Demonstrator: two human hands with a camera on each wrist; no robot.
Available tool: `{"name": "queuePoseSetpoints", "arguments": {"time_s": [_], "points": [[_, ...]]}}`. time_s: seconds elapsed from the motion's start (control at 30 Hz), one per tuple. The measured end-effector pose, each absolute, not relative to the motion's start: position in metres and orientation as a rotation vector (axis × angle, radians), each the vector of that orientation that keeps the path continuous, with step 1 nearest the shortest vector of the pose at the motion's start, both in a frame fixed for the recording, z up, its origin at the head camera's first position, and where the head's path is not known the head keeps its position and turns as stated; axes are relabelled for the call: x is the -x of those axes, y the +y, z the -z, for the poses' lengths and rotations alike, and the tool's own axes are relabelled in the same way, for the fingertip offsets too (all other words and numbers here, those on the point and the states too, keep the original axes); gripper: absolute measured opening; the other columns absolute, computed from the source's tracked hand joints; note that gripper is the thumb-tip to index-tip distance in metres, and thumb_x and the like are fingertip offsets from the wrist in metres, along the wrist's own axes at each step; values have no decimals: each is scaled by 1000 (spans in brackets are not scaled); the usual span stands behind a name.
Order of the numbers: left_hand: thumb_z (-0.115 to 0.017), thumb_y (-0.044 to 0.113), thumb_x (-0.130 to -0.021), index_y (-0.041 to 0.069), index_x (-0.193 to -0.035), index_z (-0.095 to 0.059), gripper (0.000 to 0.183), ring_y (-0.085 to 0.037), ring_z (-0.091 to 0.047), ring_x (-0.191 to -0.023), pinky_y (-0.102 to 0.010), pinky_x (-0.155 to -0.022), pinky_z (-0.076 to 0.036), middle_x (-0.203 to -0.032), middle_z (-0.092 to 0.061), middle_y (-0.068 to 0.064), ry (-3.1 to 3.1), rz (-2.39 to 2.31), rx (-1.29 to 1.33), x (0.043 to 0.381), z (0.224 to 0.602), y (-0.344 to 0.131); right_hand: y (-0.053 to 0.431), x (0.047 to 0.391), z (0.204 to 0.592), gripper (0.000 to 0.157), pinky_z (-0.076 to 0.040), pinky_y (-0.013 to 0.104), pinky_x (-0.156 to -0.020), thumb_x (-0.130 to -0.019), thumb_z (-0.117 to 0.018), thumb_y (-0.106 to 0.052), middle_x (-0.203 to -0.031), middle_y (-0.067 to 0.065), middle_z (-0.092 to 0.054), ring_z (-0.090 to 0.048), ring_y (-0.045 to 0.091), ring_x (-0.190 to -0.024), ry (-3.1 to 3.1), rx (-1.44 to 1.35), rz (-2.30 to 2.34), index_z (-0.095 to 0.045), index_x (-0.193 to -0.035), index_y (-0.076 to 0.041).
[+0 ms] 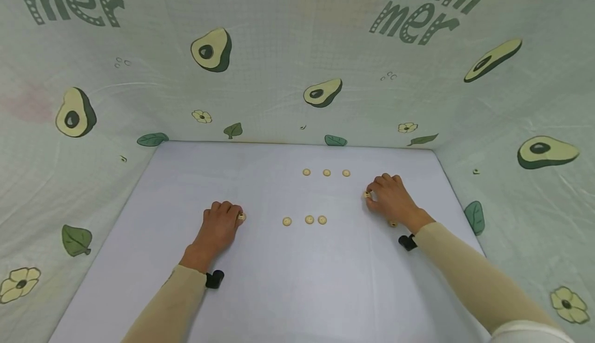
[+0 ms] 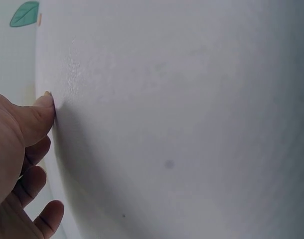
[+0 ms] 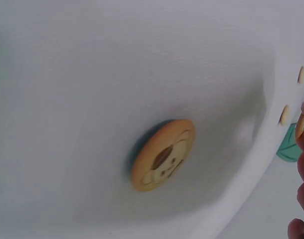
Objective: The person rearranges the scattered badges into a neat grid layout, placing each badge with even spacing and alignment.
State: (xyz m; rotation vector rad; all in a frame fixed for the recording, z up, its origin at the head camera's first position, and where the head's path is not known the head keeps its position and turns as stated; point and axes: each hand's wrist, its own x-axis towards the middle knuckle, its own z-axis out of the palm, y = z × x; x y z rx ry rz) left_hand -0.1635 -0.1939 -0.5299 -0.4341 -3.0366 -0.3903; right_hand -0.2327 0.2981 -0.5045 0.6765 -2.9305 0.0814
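Note:
My left hand (image 1: 218, 228) pinches a small round wooden disc (image 1: 241, 217) between thumb and fingers, low over the left part of the white table. In the left wrist view only a sliver of that disc (image 2: 48, 93) shows at the thumb tip. Farther back on the right, my right hand (image 1: 390, 199) holds another disc (image 1: 366, 195) by its edge. Under the right wrist lies a third disc (image 1: 392, 224); the right wrist view shows an animal face drawn on this disc (image 3: 163, 155).
Three discs (image 1: 327, 173) lie in a row near the back of the table (image 1: 279, 291). Three more (image 1: 309, 219) lie in a row between the hands. A patterned cloth (image 1: 269, 33) rises behind the table and along both sides.

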Motion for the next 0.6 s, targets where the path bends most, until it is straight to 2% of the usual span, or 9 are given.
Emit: {"name": "queuePoseSetpoints", "arguments": {"time_s": [0.3, 0.6], "points": [[-69, 22, -105, 8, -115, -67, 17, -39, -53, -109, -57, -90, -46, -111, -63, -12, -3049, 388, 413, 165, 531, -193, 279, 259, 511, 24, -41, 54, -94, -94, -73, -26, -109, 11, -71, -57, 31, -101, -2936, -681, -128, -77, -107, -7], [-69, 22, -104, 8, -114, -67, 17, -39, -54, -108, -57, -88, -47, -110, -64, -12, -3034, 384, 421, 164, 531, -193, 266, 268, 517, 24, -42, 53, -95, -94, -74, -27, -108, 10, -71, -58, 31, -103, -2962, -727, -72, -77, -107, -8]]}}
